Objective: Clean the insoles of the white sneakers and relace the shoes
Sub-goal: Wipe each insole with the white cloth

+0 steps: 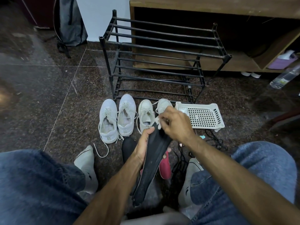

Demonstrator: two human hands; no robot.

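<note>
My left hand (142, 143) grips a long black insole (152, 159) by its upper edge, toe end up, heel end hanging between my knees. My right hand (173, 122) pinches a small white wipe (157, 121) and presses it on the insole's toe end. A second black insole (128, 146) lies on the floor behind my left hand. On the floor ahead stand one pair of white sneakers (116, 117) and another white sneaker (146, 115), its mate (163, 105) partly hidden by my right hand. A loose white lace (101, 150) lies near my left foot.
A black metal shoe rack (162, 51) stands behind the sneakers, a wooden cabinet (211, 7) behind it. A white perforated plastic tray (204, 116) lies to the right, black cords (215, 140) beside it. A red object (164, 168) lies under the insole. A plastic bottle (285, 77) lies far right.
</note>
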